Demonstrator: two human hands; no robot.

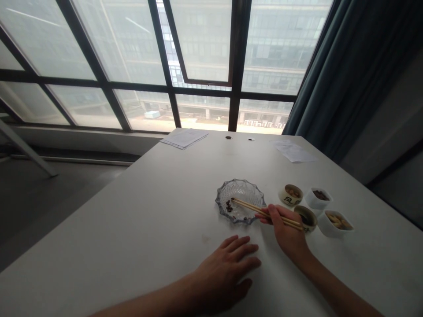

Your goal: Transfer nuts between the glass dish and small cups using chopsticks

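My right hand grips a pair of wooden chopsticks, their tips inside a scalloped clear glass bowl. Several small dark reddish-brown pieces, perhaps beans or dried fruit, lie in the bowl near the tips. One dark bit seems to be at the chopstick ends, though it is too small to be sure. My left hand rests on the table in front of the bowl, fingers spread and holding nothing. Partly behind my right hand stands a round cream cup with a dark inside.
Right of the bowl are another round cup with brownish pieces, a white container of dark pieces and a white container of yellowish pieces. Papers and a sheet lie on the white table near the window.
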